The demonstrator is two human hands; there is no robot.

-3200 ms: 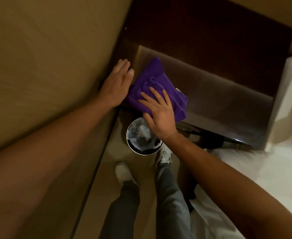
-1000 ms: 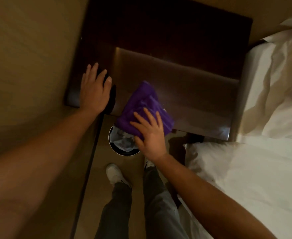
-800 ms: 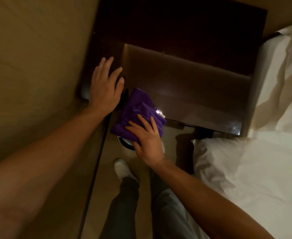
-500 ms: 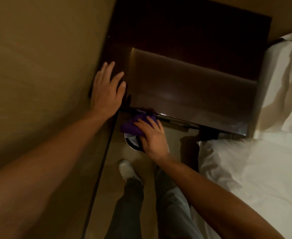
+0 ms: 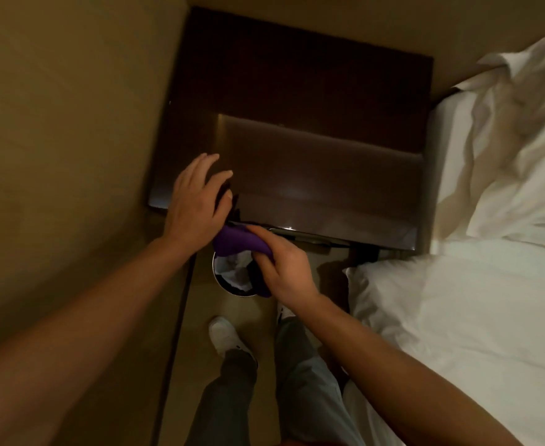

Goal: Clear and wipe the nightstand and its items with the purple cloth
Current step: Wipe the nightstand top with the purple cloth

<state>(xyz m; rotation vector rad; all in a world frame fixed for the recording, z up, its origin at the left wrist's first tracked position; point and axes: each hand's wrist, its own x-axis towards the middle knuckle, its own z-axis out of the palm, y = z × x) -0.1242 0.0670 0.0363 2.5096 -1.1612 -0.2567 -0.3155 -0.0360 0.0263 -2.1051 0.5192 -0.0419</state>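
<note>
Purple cloth (image 5: 237, 243) sits bunched in your right hand (image 5: 281, 268), clamped at the table (image 5: 322, 175) front edge; your left hand (image 5: 197, 197) rests spread just beside it. Shake crumbs into the bin (image 5: 232, 278) below.

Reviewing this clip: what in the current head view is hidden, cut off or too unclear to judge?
- Small dark item under the left hand on the nightstand: covered by the fingers, cannot be identified.
- Purple cloth: partly wrapped in the right hand, so its full shape is hidden.
- Bin contents: pale crumpled material, partly behind cloth and hand.
- Back of the nightstand: too dark for detail.
- Bed: cut off by the right edge.
</note>
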